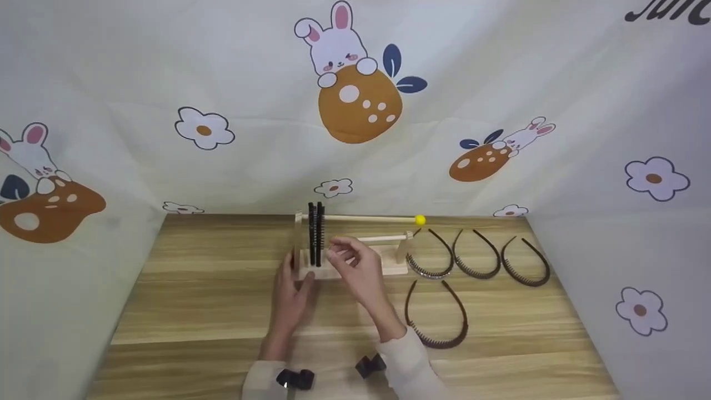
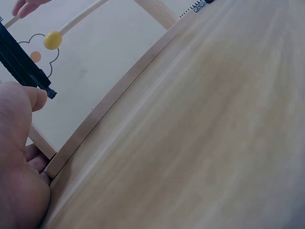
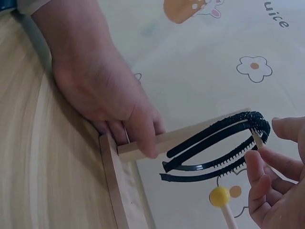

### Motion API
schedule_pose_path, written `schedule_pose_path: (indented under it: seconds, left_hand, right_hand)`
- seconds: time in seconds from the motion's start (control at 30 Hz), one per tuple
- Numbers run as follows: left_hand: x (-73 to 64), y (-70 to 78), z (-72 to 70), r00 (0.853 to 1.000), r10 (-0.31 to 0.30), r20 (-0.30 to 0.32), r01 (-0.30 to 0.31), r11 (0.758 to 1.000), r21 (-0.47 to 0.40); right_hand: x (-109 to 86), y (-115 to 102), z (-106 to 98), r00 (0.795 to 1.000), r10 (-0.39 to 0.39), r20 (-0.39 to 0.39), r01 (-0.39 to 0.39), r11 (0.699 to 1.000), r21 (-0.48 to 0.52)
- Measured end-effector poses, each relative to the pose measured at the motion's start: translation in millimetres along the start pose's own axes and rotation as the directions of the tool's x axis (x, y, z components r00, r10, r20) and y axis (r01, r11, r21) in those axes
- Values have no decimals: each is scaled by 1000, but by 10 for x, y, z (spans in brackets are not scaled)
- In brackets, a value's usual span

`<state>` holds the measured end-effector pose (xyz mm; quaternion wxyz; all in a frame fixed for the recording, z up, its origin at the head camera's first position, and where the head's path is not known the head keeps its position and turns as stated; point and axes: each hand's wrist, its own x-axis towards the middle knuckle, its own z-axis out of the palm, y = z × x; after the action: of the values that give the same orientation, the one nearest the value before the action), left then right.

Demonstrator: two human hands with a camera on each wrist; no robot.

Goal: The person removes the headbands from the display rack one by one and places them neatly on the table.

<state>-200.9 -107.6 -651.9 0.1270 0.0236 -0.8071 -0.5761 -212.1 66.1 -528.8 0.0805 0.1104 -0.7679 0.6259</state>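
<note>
A wooden rack (image 1: 355, 272) stands on the table, with a yellow-ball-tipped rod (image 1: 372, 219) along its top. Two black toothed headbands (image 1: 316, 236) hang side by side near its left post (image 1: 298, 239). My left hand (image 1: 291, 297) grips the rack's left end, its thumb on the front of the base (image 3: 110, 176) and other fingers behind. Just right of the hanging headbands is my right hand (image 1: 358, 272), thumb and index finger apart. In the right wrist view its fingertips (image 3: 252, 162) are right by the curved end of the headbands, with nothing held between them.
Several loose headbands lie right of the rack: one with a glittery band (image 1: 436, 273), two more (image 1: 480, 272) (image 1: 527, 280) in the same row, and a brown one (image 1: 444, 341) nearer the front. A printed cloth wall (image 1: 250, 178) closes off the table's back and sides.
</note>
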Motion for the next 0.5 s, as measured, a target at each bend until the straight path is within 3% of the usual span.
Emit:
schedule_pose_path:
  seconds: [0.5]
  left_hand:
    - [6, -36, 4, 1000, -6, 3, 6, 1000, 9]
  right_hand:
    - [116, -67, 203, 999, 50, -21, -48, 996, 75]
